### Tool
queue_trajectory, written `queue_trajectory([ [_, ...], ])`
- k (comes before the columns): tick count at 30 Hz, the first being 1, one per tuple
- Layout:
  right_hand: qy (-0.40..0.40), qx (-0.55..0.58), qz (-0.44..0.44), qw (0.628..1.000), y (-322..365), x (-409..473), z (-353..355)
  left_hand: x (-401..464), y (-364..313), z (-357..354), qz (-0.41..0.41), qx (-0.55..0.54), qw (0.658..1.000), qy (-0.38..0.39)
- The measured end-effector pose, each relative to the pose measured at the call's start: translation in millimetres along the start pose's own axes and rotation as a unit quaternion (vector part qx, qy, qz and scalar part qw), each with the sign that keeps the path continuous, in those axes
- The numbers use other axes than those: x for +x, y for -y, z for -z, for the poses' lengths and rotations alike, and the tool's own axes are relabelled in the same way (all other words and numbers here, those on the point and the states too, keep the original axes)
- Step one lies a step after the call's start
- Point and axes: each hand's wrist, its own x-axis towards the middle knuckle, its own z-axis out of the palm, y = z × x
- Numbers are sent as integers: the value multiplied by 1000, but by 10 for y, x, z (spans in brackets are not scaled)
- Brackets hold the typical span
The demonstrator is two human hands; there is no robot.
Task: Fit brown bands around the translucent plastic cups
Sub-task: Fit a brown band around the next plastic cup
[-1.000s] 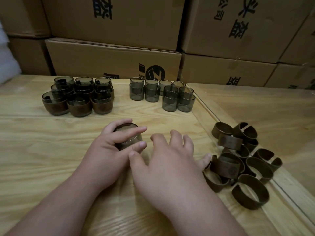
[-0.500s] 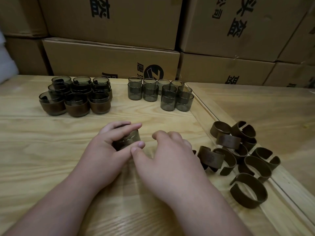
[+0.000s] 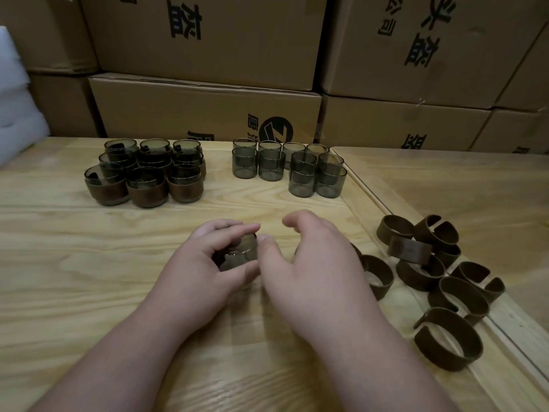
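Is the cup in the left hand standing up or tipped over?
Tipped. The left hand grips the cup tilted, not upright.

Stacked cardboard boxes (image 3: pixel 205 111) behind light wooden table (image 3: pixel 59 263); dim light.

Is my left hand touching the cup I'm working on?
Touching. The head view shows the left hand with fingers and thumb curled round the translucent cup.

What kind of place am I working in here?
Probably a warehouse or small packing workshop: stacked cardboard cartons behind a wooden table, with batches of banded cups, bare cups and loose brown bands.
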Motion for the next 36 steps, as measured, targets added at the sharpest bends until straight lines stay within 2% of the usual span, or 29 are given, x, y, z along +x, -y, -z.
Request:
queue_trajectory([
  [8,-86,85,-12,993,-128,142,-53,-17,15,-3,15,54,997,44],
  [12,-39,73,-49,995,-222,223,-105,-45,22,-18,32,49,994,97],
  [20,35,-15,-32,999,-358,265,-113,-52,-31,14,71,19,989,132],
  [26,-36,-18,-60,997,-392,319,-86,-58,-57,21,88,8,984,155],
  [29,-91,37,-54,994,-395,344,-93,-48,-30,13,88,18,984,155],
  [32,-133,168,-18,977,-360,349,-126,-46,-17,1,72,0,987,141],
  [36,-145,325,15,934,-281,311,-153,-64,-36,3,0,13,999,44],
])
